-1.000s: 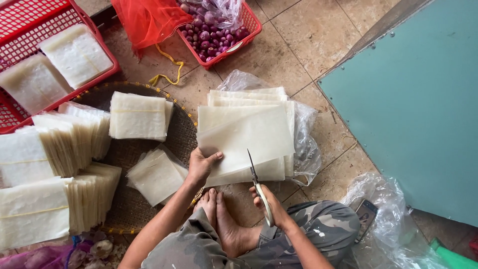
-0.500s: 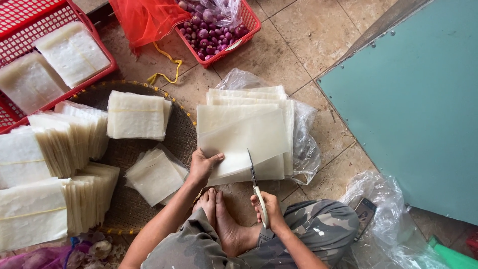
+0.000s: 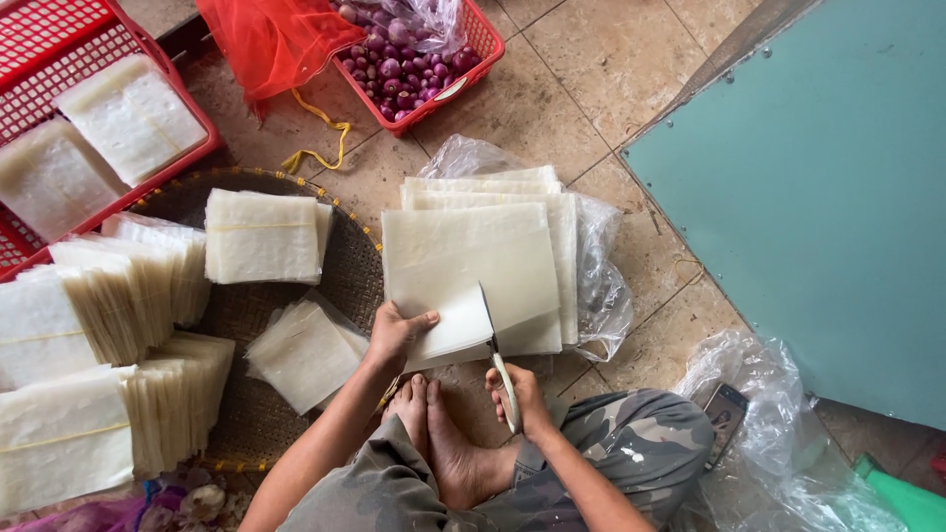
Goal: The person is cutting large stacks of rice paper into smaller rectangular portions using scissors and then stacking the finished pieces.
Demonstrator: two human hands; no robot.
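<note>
Stacks of pale translucent square sheets [image 3: 89, 325], some bound with thin bands, are crowded on the left part of a round dark woven tray [image 3: 355, 266], with a separate tied bundle [image 3: 261, 236] towards its far edge and a loose pile [image 3: 301, 355] near its right rim. Behind the tray, at the upper left corner of the view, a red plastic mesh basket [image 3: 59, 30] is seen holding more flat sheets. A red net bag [image 3: 266, 39] and a smaller red basket of purple shallots [image 3: 419, 64] are found further right at the top. The left hand [image 3: 394, 333] is clenched on the near left corner of a large stack of pale sheets [image 3: 473, 261], thumb on top, fingers beneath. This stack is laid on crumpled clear plastic [image 3: 601, 286] on the beige tiled floor [image 3: 591, 79], just right of the tray. The right hand [image 3: 522, 399] is closed around the handle of a slim knife [image 3: 498, 345], whose blade is set upright into the stack's near edge, just beside the left hand. Bare feet [image 3: 443, 433] are tucked below the stack. A teal panel [image 3: 818, 197] fills the right side, with a dark phone [image 3: 724, 414] on plastic at its foot.
</note>
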